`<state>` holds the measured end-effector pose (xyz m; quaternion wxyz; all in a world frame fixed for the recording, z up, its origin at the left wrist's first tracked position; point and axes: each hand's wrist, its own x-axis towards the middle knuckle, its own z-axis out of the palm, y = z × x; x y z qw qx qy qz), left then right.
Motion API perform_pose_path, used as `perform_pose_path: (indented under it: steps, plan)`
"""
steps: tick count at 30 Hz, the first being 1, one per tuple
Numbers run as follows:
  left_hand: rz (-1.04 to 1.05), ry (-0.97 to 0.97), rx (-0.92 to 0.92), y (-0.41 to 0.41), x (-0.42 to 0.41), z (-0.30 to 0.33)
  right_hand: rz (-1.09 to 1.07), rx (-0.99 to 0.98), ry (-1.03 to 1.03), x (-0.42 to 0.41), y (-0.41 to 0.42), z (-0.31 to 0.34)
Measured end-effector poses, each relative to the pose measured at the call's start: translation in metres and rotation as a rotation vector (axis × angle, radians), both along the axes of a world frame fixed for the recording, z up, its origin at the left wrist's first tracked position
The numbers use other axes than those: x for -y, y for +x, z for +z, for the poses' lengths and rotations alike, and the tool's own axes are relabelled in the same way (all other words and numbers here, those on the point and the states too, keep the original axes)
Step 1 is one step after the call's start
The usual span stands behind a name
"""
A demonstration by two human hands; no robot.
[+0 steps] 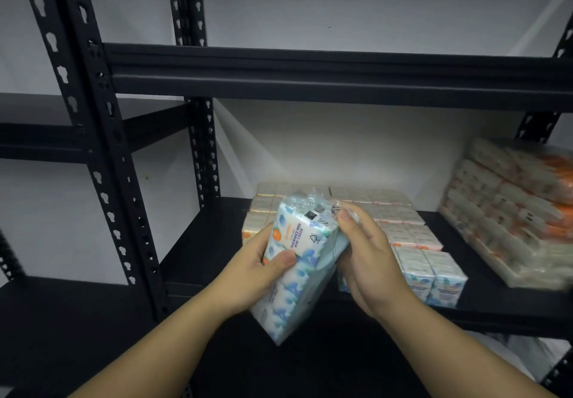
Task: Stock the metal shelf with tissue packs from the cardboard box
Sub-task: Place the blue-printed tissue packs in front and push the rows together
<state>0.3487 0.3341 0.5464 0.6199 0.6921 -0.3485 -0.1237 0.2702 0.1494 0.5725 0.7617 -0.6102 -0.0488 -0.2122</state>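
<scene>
Blue-and-white plastic-wrapped tissue pack (297, 261) — your left hand (257, 270) grips its side, thumb across the front; your right hand (369, 258) pinches its top wrap.

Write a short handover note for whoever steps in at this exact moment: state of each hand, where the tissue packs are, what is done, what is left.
Left hand: holds the blue tissue pack by its side, thumb across the front.
Right hand: pinches the pack's wrapper at its top end.
The pack is tilted, in front of the metal shelf, not yet set down.
Done: flat packs lie in rows on the shelf; a leaning stack stands at the right.
Left: place this pack. The cardboard box is out of view.
</scene>
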Motion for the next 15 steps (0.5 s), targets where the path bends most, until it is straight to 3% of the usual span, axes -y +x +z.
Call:
perform_pose_path:
  steps: [3,6,9,11,15]
  plan:
    - [0.059,-0.014,-0.041,-0.001,0.003,0.002,-0.069,-0.041,-0.072,0.009,0.001,0.008]
    - [0.07,0.043,-0.016,0.001,0.003,0.012,-0.187,-0.03,-0.465,0.025,-0.003,0.024]
    - [0.045,0.127,0.052,0.001,0.005,0.021,-0.169,-0.133,-0.857,0.034,-0.008,0.034]
    - [0.049,0.164,0.089,0.005,0.007,0.022,-0.168,-0.116,-0.909,0.04,-0.007,0.035]
    - [-0.028,0.333,0.069,0.023,-0.008,0.015,-0.157,-0.078,-0.738,0.055,-0.004,0.027]
